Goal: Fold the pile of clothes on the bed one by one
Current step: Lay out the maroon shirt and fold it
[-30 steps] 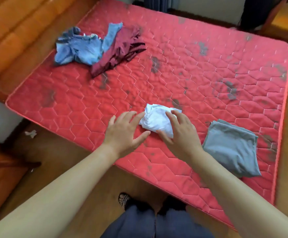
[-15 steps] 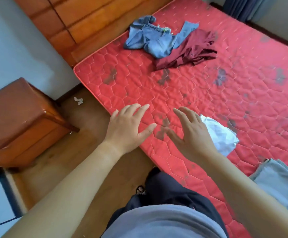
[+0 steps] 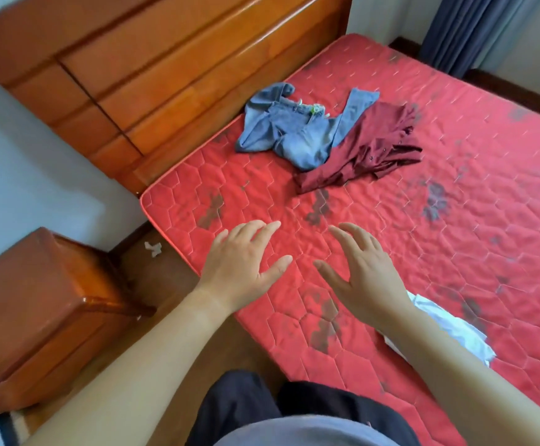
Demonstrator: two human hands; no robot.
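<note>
Nearest the camera are the person's dark trousers (image 3: 239, 410), standing at the long edge of the bed. Both bare forearms reach forward over that edge. The left hand (image 3: 242, 268) and the right hand (image 3: 361, 275) are palm down with fingers spread and relaxed, side by side but apart, and neither holds anything; whether they touch the red quilted mattress (image 3: 455, 239) or hover just above it cannot be told. Just right of the right wrist a crumpled white garment (image 3: 455, 333) lies on the mattress near its front edge, partly hidden behind the right forearm. On the wooden floor to the left stands an orange-brown bedside cabinet (image 3: 37, 317), with a small white scrap (image 3: 152, 248) on the floor between it and the mattress corner. Farther up the bed, well apart from the hands, sits the unfolded pile: a light blue denim garment (image 3: 294, 136) close to the headboard, and a maroon garment (image 3: 368, 149) touching its right side, overlapped by one blue leg. Beyond them rises the wooden headboard (image 3: 165, 75), and a dark blue curtain (image 3: 464, 30) hangs at the far corner.
</note>
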